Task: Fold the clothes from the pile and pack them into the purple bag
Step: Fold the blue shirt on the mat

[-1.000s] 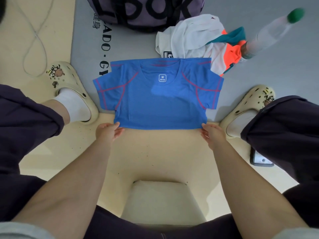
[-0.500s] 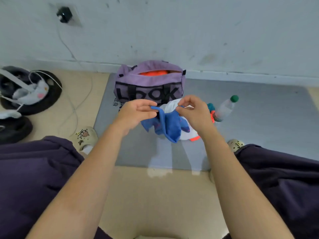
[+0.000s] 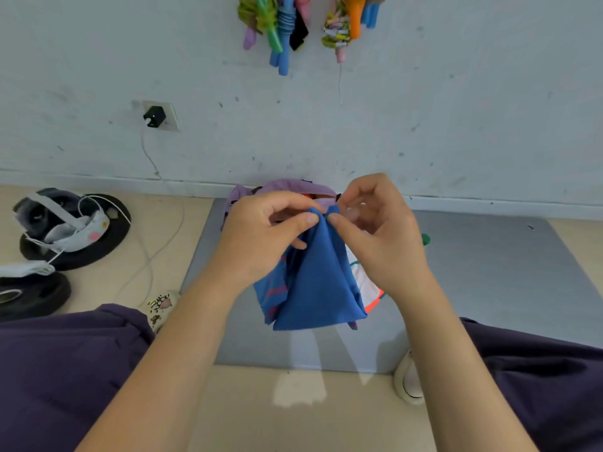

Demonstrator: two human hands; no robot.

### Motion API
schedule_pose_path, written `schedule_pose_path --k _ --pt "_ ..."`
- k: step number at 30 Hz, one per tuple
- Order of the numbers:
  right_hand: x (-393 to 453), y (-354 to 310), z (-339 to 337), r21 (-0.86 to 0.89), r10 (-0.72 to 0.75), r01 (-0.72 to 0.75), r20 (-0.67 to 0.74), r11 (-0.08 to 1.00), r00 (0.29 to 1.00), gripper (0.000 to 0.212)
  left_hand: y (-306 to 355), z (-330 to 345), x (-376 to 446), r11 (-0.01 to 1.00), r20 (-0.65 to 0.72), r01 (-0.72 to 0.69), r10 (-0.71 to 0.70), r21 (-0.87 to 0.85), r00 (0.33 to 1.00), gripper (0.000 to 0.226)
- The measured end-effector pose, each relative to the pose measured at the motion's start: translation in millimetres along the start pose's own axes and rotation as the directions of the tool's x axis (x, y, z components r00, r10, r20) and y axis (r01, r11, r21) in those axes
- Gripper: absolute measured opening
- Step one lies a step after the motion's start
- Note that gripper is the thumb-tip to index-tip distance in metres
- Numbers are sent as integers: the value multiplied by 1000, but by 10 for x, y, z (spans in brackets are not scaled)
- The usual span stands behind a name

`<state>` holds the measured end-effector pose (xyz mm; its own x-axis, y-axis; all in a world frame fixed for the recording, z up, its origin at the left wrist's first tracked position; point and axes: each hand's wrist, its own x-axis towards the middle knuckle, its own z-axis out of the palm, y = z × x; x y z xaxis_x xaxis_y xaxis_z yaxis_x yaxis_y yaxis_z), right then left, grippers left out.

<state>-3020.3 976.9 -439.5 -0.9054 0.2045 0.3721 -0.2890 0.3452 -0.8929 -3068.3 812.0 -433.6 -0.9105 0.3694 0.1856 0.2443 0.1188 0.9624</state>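
Head view shows you the pale wall filling the top half, with the grey mat laid on the floor below it. Your dark trouser legs frame the bottom corners. The blue shirt hangs folded in the air above the mat, held up by its top edge in front of you. Your left hand pinches one top corner of the shirt between thumb and forefinger, and your right hand pinches the other corner the same way, the two pinches almost touching. The purple bag stands at the far edge of the mat against the wall, mostly hidden behind your hands, with something orange showing in its open top. The pile of clothes, white and orange, lies on the mat behind the shirt. Black weight plates sit on the floor at the left, and coloured skipping ropes hang on the wall
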Motion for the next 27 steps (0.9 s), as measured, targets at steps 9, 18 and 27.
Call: schedule_pose_path --k 9,18,27 --pt "-134 -59 -20 180 18 -31 76 983 997 29 -38 33 -108 997 35 -22 25 -77 999 19" --pt "-135 -58 -49 202 34 -61 132 977 991 27 -51 27 -116 995 -20 -48 46 -85 999 20" --pt "-142 -63 -57 275 44 -88 164 958 986 17 -43 37 -123 988 3 -152 152 15 988 11"
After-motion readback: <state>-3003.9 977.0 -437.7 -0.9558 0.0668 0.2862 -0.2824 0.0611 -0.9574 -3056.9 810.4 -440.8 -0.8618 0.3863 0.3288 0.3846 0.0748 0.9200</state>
